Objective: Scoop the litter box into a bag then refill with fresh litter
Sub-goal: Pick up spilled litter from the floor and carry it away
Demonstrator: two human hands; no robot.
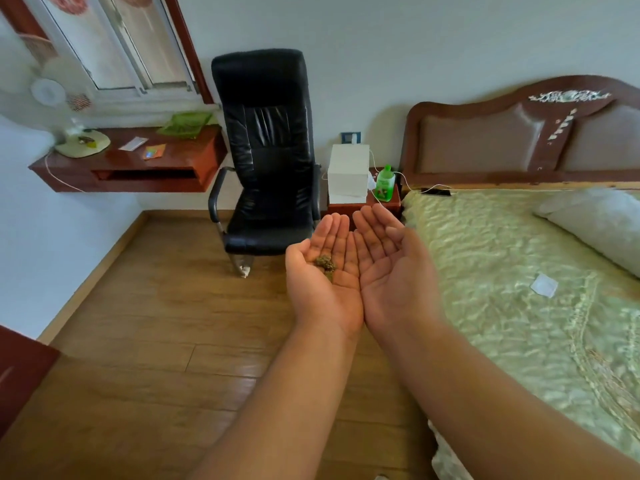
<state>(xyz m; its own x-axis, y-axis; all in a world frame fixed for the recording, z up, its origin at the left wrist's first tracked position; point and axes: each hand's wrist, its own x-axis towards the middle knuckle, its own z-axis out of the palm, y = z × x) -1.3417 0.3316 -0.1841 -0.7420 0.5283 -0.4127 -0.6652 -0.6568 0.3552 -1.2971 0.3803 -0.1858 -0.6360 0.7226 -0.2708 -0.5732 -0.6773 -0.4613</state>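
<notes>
Both forearms reach out, left hand [323, 268] and right hand [389, 268] side by side, grip released, a brownish clump [326, 264] resting on the left palm.

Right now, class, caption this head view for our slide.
Left hand and right hand, palms up together, cup a small brownish clump before a black chair.

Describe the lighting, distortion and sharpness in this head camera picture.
Head view: soft daylight from the window washes out the fan at upper left; wide-angle bending curves the headboard and stretches the forearms; both cupped hands, left hand and right hand, look sharp, with small brownish bits on the left palm; glare patches shine on the floor.
</notes>
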